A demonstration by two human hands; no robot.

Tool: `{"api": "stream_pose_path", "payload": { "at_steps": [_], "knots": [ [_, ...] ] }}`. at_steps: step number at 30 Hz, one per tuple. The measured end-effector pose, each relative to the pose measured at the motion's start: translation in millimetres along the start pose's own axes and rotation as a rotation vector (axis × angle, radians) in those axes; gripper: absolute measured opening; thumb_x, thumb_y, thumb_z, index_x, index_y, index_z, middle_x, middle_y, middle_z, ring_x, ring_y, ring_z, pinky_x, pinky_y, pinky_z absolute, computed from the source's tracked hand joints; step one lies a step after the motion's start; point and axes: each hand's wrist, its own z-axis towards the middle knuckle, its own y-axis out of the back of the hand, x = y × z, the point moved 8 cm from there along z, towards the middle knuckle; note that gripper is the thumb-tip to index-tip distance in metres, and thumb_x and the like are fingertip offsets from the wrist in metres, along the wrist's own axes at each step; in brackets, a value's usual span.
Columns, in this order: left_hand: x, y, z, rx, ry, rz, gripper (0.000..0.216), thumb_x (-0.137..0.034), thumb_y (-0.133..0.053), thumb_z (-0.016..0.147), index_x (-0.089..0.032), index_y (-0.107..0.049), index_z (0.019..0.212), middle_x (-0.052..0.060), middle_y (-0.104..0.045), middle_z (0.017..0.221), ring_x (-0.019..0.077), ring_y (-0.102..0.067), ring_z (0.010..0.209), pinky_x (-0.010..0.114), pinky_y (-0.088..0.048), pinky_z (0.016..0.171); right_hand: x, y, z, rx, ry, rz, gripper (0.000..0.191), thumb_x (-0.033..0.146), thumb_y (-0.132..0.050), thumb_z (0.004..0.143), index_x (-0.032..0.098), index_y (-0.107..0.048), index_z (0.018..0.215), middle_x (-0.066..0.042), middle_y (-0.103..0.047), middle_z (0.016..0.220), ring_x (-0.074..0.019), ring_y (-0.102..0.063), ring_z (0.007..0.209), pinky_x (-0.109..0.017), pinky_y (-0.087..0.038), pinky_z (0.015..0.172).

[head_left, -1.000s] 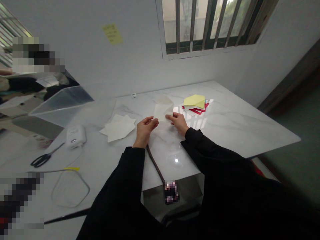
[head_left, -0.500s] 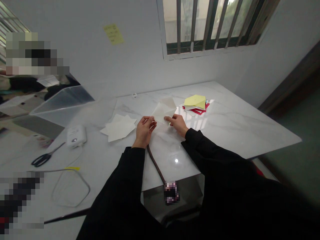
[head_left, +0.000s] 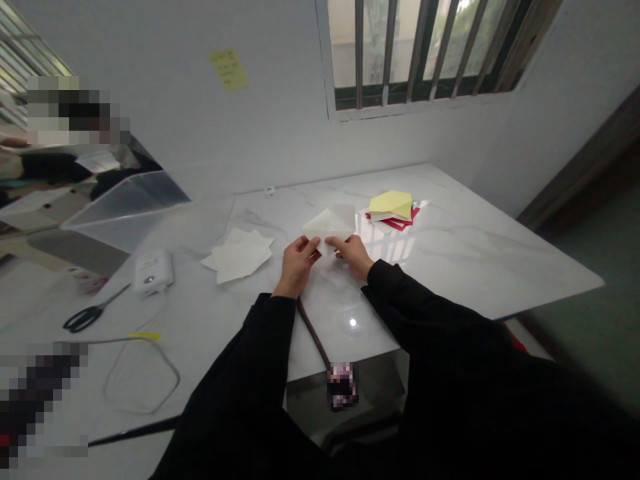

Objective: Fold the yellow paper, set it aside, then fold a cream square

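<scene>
**Folded white paper held between two hands over a marble table**

Folded white paper (head_left: 331,227) is pinched at its near edge by both hands, a little above the white marble table (head_left: 450,247). The left hand (head_left: 299,263) is closed on the left part of this edge with thumb and fingers, and the right hand (head_left: 354,255) is closed on the right part in the same way. The sheet is partly opened, and its flaps are turned away from the person. Black sleeves are worn on both arms.

To the left of the hands, a small pile of white sheets (head_left: 239,256) is lying flat on the table. Behind the right hand, a stack of coloured paper (head_left: 391,207) is seen, with a yellow piece on top and red below. Further to the left, a white device (head_left: 153,272), black scissors (head_left: 86,315) and a looped cable (head_left: 141,373) are placed. A clear plastic bin (head_left: 125,207) is standing near the wall.
</scene>
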Motion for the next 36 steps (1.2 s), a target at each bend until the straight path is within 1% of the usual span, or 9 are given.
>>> {"api": "stream_pose_path", "payload": {
  "at_steps": [5, 8, 11, 13, 15, 17, 22, 28, 36],
  "knots": [
    [-0.9, -0.8, -1.3, -0.019, -0.019, 0.037, 0.051, -0.04, -0.093, 0.062, -0.013, -0.075, 0.102, 0.01, -0.078, 0.1, 0.0246, -0.072, 0.096, 0.039, -0.056, 0.091, 0.8, -2.0, -1.2, 0.03, -0.005, -0.047, 0.027, 0.039, -0.079, 0.073, 0.015, -0.071, 0.081, -0.004, -0.067, 0.073, -0.0139, -0.054, 0.066, -0.028, -0.039, 0.059],
    [-1.6, 5.3, 0.7, -0.057, -0.022, 0.029, 0.053, -0.039, -0.093, 0.061, -0.012, -0.075, 0.103, 0.011, -0.078, 0.099, 0.0258, -0.073, 0.097, 0.04, -0.056, 0.091, 3.9, -2.7, -1.1, 0.066, -0.02, -0.009, 0.037, 0.051, -0.081, 0.073, 0.017, -0.07, 0.084, -0.005, -0.069, 0.079, -0.0152, -0.057, 0.072, -0.027, -0.041, 0.062],
    [-1.9, 10.9, 4.0, -0.049, -0.001, 0.019, 0.051, -0.038, -0.091, 0.062, -0.013, -0.074, 0.103, 0.011, -0.078, 0.099, 0.0262, -0.073, 0.097, 0.04, -0.057, 0.09, 7.4, -1.0, 2.2, 0.128, -0.073, 0.164, 0.058, 0.076, -0.064, 0.082, 0.02, -0.071, 0.091, -0.006, -0.072, 0.087, -0.0184, -0.064, 0.082, -0.028, -0.047, 0.067],
    [-1.8, 13.6, 6.0, -0.037, 0.016, 0.012, 0.047, -0.037, -0.089, 0.063, -0.013, -0.074, 0.101, 0.01, -0.078, 0.099, 0.0261, -0.073, 0.097, 0.039, -0.057, 0.088, 8.4, 2.5, 5.9, 0.157, -0.119, 0.252, 0.069, 0.085, -0.048, 0.087, 0.021, -0.072, 0.094, -0.007, -0.072, 0.089, -0.0195, -0.065, 0.085, -0.029, -0.049, 0.069],
    [-1.5, 15.0, 7.3, -0.026, 0.025, 0.006, 0.043, -0.035, -0.087, 0.064, -0.014, -0.074, 0.098, 0.01, -0.078, 0.098, 0.0256, -0.073, 0.097, 0.037, -0.058, 0.087, 7.3, 8.4, 9.6, 0.145, -0.154, 0.274, 0.066, 0.083, -0.049, 0.089, 0.021, -0.071, 0.095, -0.007, -0.072, 0.087, -0.0192, -0.065, 0.082, -0.029, -0.05, 0.069],
    [-0.7, 15.0, 7.9, -0.014, 0.033, 0.007, 0.039, -0.033, -0.087, 0.063, -0.015, -0.074, 0.096, 0.01, -0.078, 0.098, 0.0251, -0.073, 0.096, 0.036, -0.058, 0.086, 5.2, 11.0, 11.0, 0.146, -0.17, 0.253, 0.055, 0.075, -0.062, 0.088, 0.021, -0.071, 0.094, -0.006, -0.072, 0.086, -0.0185, -0.065, 0.079, -0.029, -0.051, 0.067],
    [0.1, 12.9, 6.2, 0.002, 0.046, 0.035, 0.036, -0.031, -0.087, 0.061, -0.015, -0.075, 0.091, 0.007, -0.079, 0.093, 0.0252, -0.074, 0.091, 0.037, -0.058, 0.085, 5.0, 0.2, 5.6, 0.292, -0.097, 0.117, 0.045, 0.06, -0.084, 0.076, 0.02, -0.075, 0.095, -0.005, -0.075, 0.095, -0.0159, -0.065, 0.08, -0.025, -0.049, 0.064],
    [-2.2, 15.6, 3.8, -0.03, 0.023, 0.108, 0.044, -0.032, -0.089, 0.061, -0.013, -0.078, 0.099, 0.008, -0.079, 0.091, 0.0256, -0.074, 0.089, 0.037, -0.057, 0.085, 4.7, 1.6, 7.0, 0.252, -0.003, -0.061, 0.045, 0.056, -0.086, 0.072, 0.019, -0.078, 0.094, -0.005, -0.075, 0.09, -0.0136, -0.063, 0.075, -0.022, -0.046, 0.061],
    [-0.3, 20.2, 6.6, -0.017, 0.002, 0.149, 0.05, -0.039, -0.093, 0.059, -0.014, -0.08, 0.1, 0.009, -0.08, 0.089, 0.024, -0.074, 0.082, 0.036, -0.057, 0.082, 7.1, 5.8, 9.3, 0.209, 0.046, -0.164, 0.042, 0.056, -0.084, 0.074, 0.017, -0.079, 0.091, -0.006, -0.074, 0.084, -0.0137, -0.061, 0.068, -0.024, -0.046, 0.059]
  ]
}}
